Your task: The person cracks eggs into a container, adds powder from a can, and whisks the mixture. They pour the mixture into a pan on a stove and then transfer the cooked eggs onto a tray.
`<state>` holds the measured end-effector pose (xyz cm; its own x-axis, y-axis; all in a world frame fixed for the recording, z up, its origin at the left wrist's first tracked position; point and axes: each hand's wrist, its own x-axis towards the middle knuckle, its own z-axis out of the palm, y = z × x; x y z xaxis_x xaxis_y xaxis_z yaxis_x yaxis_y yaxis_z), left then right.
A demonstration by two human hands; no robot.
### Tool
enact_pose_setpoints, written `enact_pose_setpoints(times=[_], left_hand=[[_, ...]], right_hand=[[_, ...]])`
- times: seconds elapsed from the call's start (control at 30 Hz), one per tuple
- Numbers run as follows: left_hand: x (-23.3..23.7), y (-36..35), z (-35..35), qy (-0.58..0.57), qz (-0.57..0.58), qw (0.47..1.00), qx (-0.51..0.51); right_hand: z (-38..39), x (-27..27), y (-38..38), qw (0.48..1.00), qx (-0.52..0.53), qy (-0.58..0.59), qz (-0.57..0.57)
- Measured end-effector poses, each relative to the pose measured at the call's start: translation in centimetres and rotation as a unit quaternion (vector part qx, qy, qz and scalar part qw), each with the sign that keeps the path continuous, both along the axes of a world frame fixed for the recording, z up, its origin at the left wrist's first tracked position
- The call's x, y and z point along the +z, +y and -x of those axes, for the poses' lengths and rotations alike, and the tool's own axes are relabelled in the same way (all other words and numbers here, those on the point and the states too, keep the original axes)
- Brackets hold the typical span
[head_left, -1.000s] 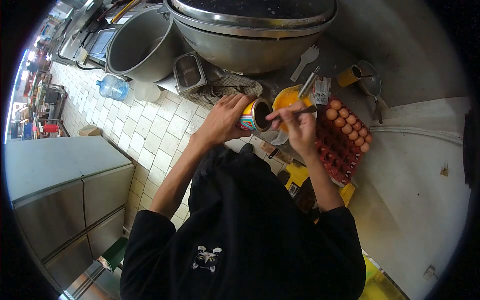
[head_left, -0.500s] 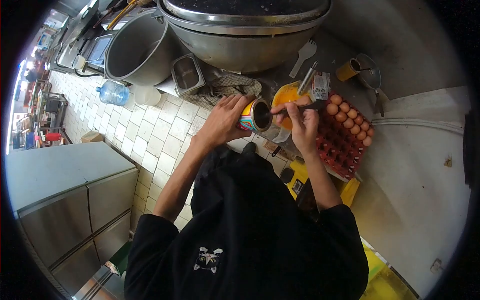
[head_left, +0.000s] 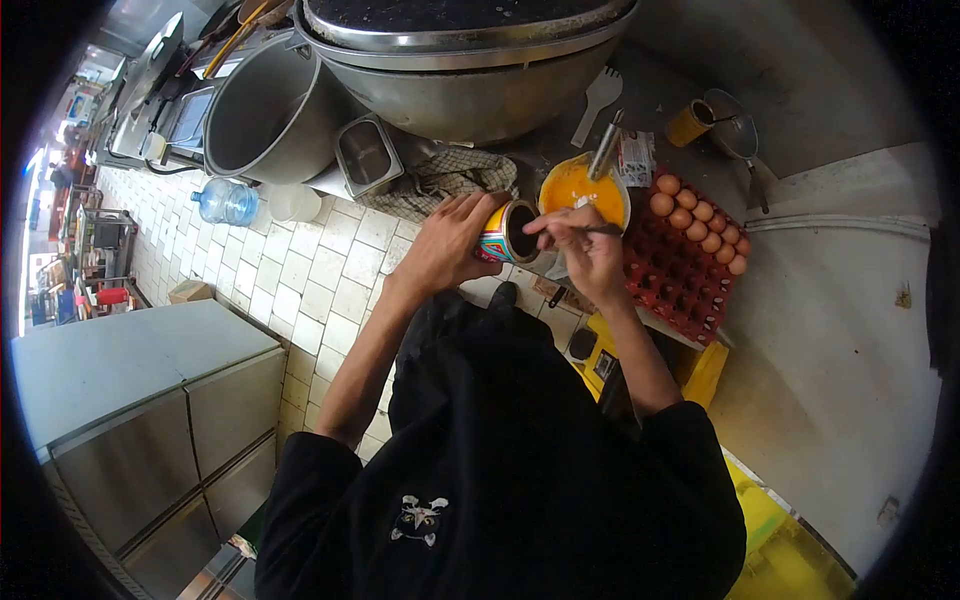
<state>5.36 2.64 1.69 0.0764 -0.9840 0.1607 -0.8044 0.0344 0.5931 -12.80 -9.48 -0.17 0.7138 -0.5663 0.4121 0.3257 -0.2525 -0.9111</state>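
My left hand [head_left: 450,245] is wrapped round a tin can [head_left: 494,240] with a yellow, red and teal label. The can lies tilted on its side, its open mouth turned to the right and dark inside. Closed fingers of my right hand [head_left: 585,248] grip a thin dark-handled utensil [head_left: 606,229], fingertips right at the can's mouth. The far end of the utensil is hidden. Just beyond my right hand, a bowl [head_left: 627,205] holds orange-yellow liquid like beaten egg, with a metal-handled tool [head_left: 605,150] leaning in it.
Right of the bowl, a red egg tray [head_left: 675,280] carries several brown eggs [head_left: 712,243]. A checked cloth [head_left: 450,180], metal container [head_left: 368,155], large pot [head_left: 270,110] and lidded vessel [head_left: 470,95] line the counter. A white spatula [head_left: 598,105] and yellow can [head_left: 690,123] lie behind.
My right hand has shifted left toward the can's mouth and slightly down, with the utensil. More of the bowl shows. My left hand keeps its hold on the can.
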Motion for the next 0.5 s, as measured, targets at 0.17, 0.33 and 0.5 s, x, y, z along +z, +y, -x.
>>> enact_pose_setpoints(times=[0.17, 0.33, 0.5], left_hand=[[0.2, -0.9, 0.2, -0.064, 0.003, 0.997, -0.031], [1.2, -2.1, 0.7, -0.103, -0.041, 0.992, -0.065], [2.1, -2.5, 0.8, -0.109, -0.080, 0.987, -0.085]], right_hand=[[0.3, -0.7, 0.1, 0.985, 0.008, 0.045, -0.168], [0.1, -2.6, 0.0, 0.900, -0.112, 0.009, -0.421], [1.0, -2.5, -0.4, 0.872, -0.148, -0.009, -0.467]])
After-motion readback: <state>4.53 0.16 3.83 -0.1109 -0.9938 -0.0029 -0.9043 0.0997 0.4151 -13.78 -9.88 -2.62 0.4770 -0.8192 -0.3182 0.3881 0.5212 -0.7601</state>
